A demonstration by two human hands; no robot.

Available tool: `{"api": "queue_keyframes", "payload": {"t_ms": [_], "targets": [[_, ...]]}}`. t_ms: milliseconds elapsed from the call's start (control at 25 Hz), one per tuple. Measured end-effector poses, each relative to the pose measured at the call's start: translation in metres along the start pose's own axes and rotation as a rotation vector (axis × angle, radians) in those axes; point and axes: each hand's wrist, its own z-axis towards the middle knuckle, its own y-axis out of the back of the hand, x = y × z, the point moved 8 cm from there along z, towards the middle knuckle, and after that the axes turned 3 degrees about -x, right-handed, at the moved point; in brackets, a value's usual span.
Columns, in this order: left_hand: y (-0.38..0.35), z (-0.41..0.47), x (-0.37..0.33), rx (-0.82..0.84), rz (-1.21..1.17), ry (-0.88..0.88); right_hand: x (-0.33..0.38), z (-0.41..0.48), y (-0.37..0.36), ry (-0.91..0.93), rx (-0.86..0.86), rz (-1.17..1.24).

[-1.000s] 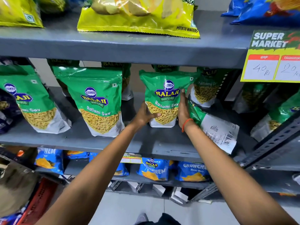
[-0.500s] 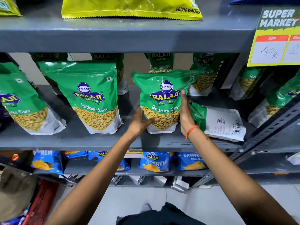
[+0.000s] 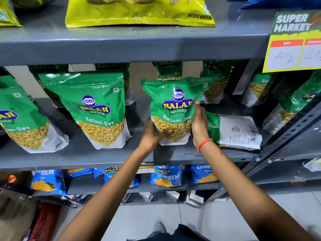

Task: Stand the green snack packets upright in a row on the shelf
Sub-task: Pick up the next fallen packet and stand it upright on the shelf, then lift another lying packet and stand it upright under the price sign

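A green snack packet [image 3: 175,108] stands upright on the grey middle shelf [image 3: 97,157], a little right of centre. My left hand [image 3: 152,134] grips its lower left corner, thumb across the front. My right hand [image 3: 199,122] presses flat against its right side. Two more green packets stand upright to the left, one [image 3: 97,108] near the middle and one [image 3: 19,117] at the left edge. Just right of my right hand another green packet [image 3: 236,131] lies on its back, white side up. Several green packets stand behind in a back row.
The upper shelf [image 3: 139,47] overhangs close above, carrying a yellow wafer bag [image 3: 139,13]. A price sign [image 3: 295,42] hangs at the right. A slanted perforated metal brace [image 3: 284,141] crosses the right end. Blue packets [image 3: 165,174] fill the shelf below.
Both hands have kept hold of the same packet, which now stands slightly nearer the shelf's front. The view shifted a little.
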Motion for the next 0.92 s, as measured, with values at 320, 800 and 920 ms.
{"api": "queue_keyframes", "payload": {"t_ms": [320,800,920], "targets": [[-0.026,-0.034,-0.016,-0.243,0.183,0.125,0.041,0.008,0.047,0.489,0.046,-0.625],[-0.123,-0.069,-0.022,-0.303,-0.149,0.37,0.004,-0.005,0.089,0.974,0.136,-1.142],[-0.14,-0.063,-0.018,-0.25,-0.339,0.379,0.019,0.0,0.102,0.866,0.041,-1.012]]}}
